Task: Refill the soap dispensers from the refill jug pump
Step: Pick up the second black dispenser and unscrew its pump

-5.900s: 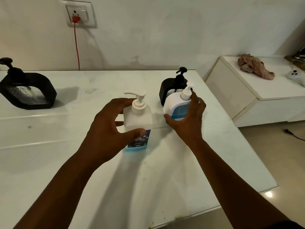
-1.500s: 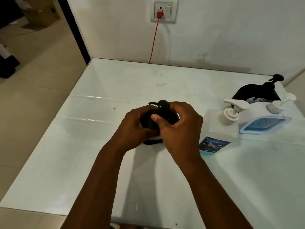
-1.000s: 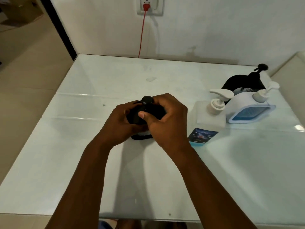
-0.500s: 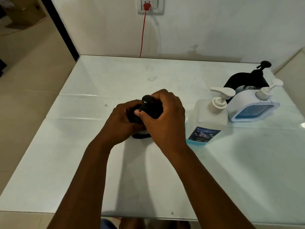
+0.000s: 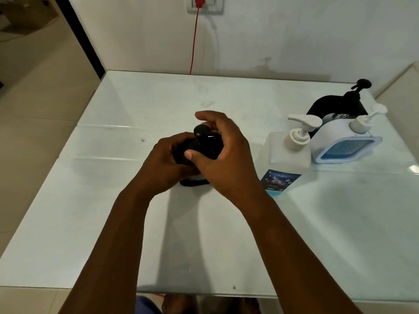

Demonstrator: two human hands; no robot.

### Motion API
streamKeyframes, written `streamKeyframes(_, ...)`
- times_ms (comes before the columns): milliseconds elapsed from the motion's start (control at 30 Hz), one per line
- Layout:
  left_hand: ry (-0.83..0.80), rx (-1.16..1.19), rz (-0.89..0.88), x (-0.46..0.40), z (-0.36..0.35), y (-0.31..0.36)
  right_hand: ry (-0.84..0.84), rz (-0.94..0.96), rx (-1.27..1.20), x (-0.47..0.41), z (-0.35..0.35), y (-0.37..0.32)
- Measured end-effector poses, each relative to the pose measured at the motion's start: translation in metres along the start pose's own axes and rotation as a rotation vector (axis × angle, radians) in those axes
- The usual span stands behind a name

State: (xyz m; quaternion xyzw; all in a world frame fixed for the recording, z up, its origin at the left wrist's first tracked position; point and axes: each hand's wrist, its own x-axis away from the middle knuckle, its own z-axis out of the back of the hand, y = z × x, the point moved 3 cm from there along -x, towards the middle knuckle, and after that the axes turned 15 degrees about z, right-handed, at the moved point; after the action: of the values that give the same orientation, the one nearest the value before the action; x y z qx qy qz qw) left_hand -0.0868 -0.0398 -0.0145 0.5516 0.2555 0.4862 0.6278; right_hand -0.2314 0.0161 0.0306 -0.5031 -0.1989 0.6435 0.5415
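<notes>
Left hand: the left hand [image 5: 166, 163] is wrapped around the left side of the black soap dispenser [image 5: 199, 148], fingers curled onto its body, holding it upright on the worktop [image 5: 127, 223].
Right hand: the right hand [image 5: 223, 159] is curled over the dispenser's top and right side; its thumb lies across the front just under the pump, and its fingers arch round behind the pump neck. It grasps the upper part of the dispenser.
Black soap dispenser: stands near the middle of the worktop, mostly hidden by both hands. Only its round black pump head [image 5: 201, 130], part of the dark shoulder and a strip of its base show.
Refill jug: a clear square refill jug [image 5: 284, 158] with a white pump and a blue label low on its front stands just to the right of the hands, apart from them.
White dispenser: a white dispenser with a blue panel [image 5: 342, 143] stands just beside the jug on its right; I cannot tell whether they touch.
Second black dispenser: another black dispenser [image 5: 340, 105] stands right behind the white one, its pump head raised.
Worktop: white and glossy, set against a pale wall.
Wall: a socket plate [image 5: 205, 5] with a red plug, from which a red cable [image 5: 193, 41] hangs down to the back edge of the worktop.
Left edge: beige floor tiles [image 5: 40, 98] and a dark vertical door frame [image 5: 79, 35].
</notes>
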Motion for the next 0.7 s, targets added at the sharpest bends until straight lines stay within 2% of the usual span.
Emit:
streamKeyframes(133, -0.009, 0.006, 0.0, -0.0005, -0.0002, 0.0, 0.105, -0.014, 0.161, 0.0, -0.0013, -0.0039)
streamKeyframes(267, 0.018, 0.003, -0.001, 0.0002, -0.0001, 0.0015, 0.16, -0.031, 0.056, 0.0011, 0.0018, -0.0042)
streamKeyframes(433, 0.018, 0.026, -0.005, 0.0018, 0.0003, 0.0025, 0.044, -0.01, -0.05, 0.0021, -0.0029, -0.0066)
streamKeyframes(500, 0.021, 0.013, -0.001, 0.0036, -0.0008, 0.0058, 0.012, 0.038, 0.03, 0.0015, -0.0055, -0.0078)
streamKeyframes(700, 0.073, -0.024, 0.003, 0.0022, -0.0018, 0.007, 0.154, 0.085, 0.274, 0.0025, -0.007, -0.0089)
